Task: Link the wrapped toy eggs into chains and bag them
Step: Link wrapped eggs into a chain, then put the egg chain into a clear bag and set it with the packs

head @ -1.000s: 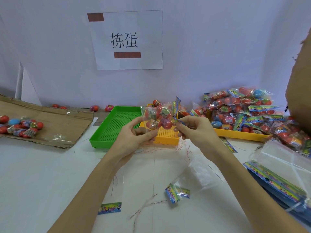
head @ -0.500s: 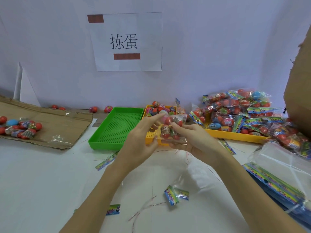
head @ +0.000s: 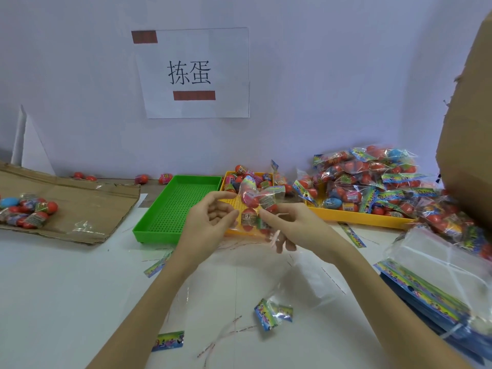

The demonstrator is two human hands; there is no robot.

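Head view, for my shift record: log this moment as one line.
stage: bagging | left hand: pinching bag of eggs | right hand: pinching it too | green tray: holds nothing

I'm getting a bright, even picture, soft light with no hard source showing. The white worktop point(head: 66, 288) reads slightly bluish and carries only faint, diffuse shadows under the forearms. Small glints sparkle on the clear wrappers of the bagged eggs point(head: 372, 182) at right. Wide-angle bending is plain: the cardboard edge point(head: 463, 129) at far right bows inward. The right hand point(head: 290, 227) shows motion smear on its lower fingers point(head: 279, 242); the wall sign point(head: 194, 73) stays legible.
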